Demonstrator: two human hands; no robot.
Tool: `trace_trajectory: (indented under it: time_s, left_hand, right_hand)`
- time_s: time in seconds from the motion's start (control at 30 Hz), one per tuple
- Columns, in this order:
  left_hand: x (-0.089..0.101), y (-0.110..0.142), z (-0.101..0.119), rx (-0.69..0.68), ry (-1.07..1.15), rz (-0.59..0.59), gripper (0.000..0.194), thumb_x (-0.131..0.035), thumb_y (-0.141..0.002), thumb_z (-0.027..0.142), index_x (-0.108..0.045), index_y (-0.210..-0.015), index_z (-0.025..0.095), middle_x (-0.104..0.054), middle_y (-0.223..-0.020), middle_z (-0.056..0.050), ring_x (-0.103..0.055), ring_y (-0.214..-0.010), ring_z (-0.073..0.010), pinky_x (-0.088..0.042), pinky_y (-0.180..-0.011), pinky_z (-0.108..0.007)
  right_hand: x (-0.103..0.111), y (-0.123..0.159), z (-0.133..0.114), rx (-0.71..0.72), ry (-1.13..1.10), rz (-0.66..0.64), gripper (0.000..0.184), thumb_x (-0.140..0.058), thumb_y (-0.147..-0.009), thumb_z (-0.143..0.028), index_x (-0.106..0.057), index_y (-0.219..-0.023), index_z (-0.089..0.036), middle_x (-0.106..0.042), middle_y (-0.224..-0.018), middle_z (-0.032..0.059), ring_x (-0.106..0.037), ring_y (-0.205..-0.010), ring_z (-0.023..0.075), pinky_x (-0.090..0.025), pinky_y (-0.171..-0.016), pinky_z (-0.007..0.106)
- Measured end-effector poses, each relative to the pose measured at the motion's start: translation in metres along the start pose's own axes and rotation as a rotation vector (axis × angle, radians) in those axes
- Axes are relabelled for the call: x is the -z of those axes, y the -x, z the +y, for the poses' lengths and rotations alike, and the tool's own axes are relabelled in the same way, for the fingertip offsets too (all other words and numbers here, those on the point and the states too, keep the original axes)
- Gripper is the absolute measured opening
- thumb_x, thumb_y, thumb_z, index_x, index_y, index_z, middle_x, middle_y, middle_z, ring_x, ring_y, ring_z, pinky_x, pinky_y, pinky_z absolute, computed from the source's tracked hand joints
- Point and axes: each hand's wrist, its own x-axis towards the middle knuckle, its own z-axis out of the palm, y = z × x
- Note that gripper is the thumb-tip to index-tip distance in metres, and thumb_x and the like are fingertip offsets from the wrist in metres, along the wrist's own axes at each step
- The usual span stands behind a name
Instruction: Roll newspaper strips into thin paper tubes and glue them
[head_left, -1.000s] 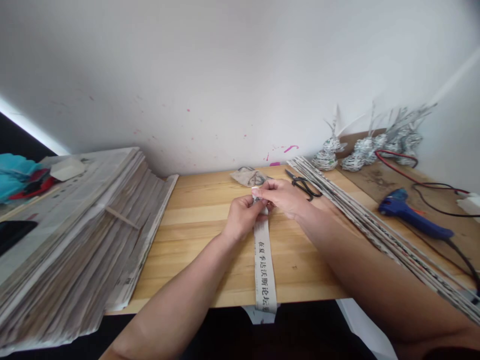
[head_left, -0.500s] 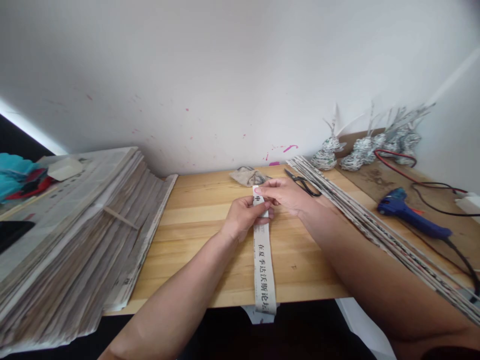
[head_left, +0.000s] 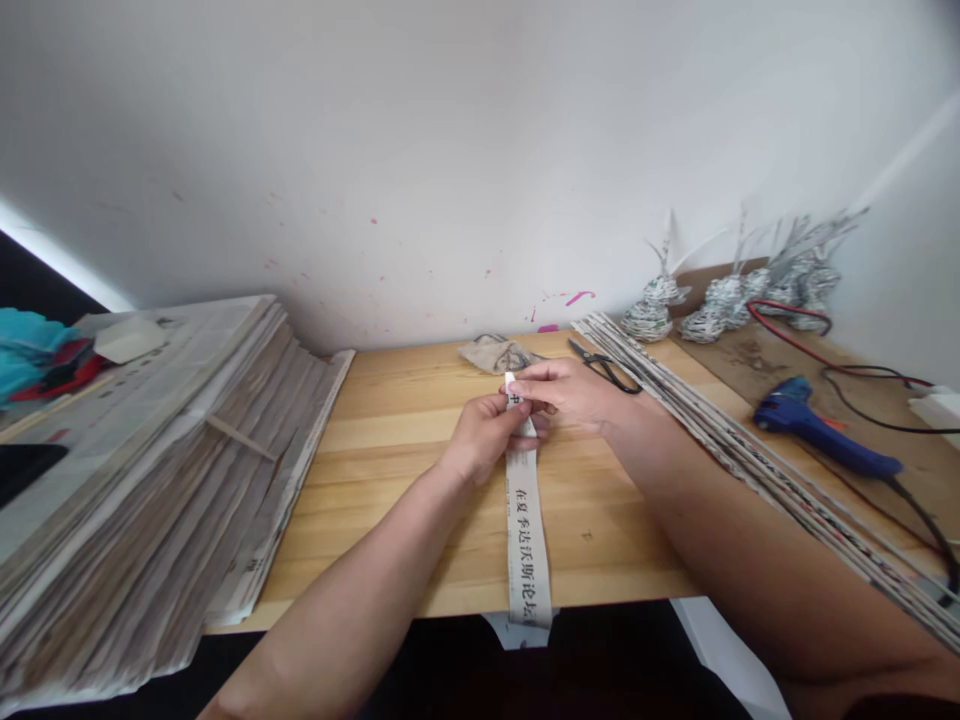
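A long newspaper strip with printed characters runs lengthwise over the wooden table, its near end hanging past the front edge. My left hand pinches the strip near its far end from the left side. Just beyond it, my right hand grips the top end with thumb and fingers, and the paper there looks narrowed, with its edge folded over. The fingertips of both hands almost meet on the strip. A crumpled greyish cloth lies just past the hands, and black-handled scissors rest beyond my right hand.
At left stands a tall stack of newspaper sheets. Thin rolled paper sticks stretch along the right side. A blue glue gun with its cable lies on brown cardboard, near several woven paper figures by the wall.
The right fingers have turned the strip's far end over, so it looks narrower and the printed character there is partly covered. Both hands stay in nearly the same place.
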Motion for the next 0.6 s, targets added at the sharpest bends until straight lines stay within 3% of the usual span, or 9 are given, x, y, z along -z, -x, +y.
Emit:
trace_trajectory:
  time_s: [0.2, 0.33, 0.6]
  left_hand:
    - [-0.002, 0.000, -0.005, -0.054, 0.001, -0.038, 0.028, -0.076, -0.075, 0.034, -0.070, -0.089, 0.010, -0.071, -0.074, -0.008, -0.067, -0.069, -0.0139, -0.055, -0.066, -0.025]
    - [-0.004, 0.001, -0.007, -0.100, -0.036, 0.004, 0.031, -0.079, -0.072, 0.034, -0.066, -0.088, 0.011, -0.069, -0.074, -0.006, -0.065, -0.066, -0.0121, -0.055, -0.064, -0.025]
    - [-0.002, -0.001, -0.008, -0.047, -0.002, 0.042, 0.028, -0.077, -0.074, 0.036, -0.071, -0.083, 0.010, -0.070, -0.077, -0.009, -0.066, -0.067, -0.0144, -0.055, -0.061, -0.026]
  right_hand:
    - [-0.005, -0.002, 0.002, -0.056, -0.113, 0.137, 0.028, -0.081, -0.066, -0.038, -0.063, -0.071, -0.017, -0.058, -0.052, -0.0023, -0.047, -0.038, 0.0091, -0.037, -0.034, 0.024]
    - [-0.011, -0.002, 0.001, -0.077, -0.114, 0.207, 0.032, -0.084, -0.063, -0.038, -0.058, -0.065, -0.018, -0.053, -0.048, -0.0045, -0.044, -0.037, 0.0076, -0.035, -0.033, 0.021]
    - [-0.009, -0.002, 0.001, -0.067, -0.109, 0.163, 0.032, -0.083, -0.065, -0.040, -0.059, -0.067, -0.018, -0.055, -0.051, -0.0039, -0.047, -0.040, 0.0073, -0.037, -0.035, 0.020]
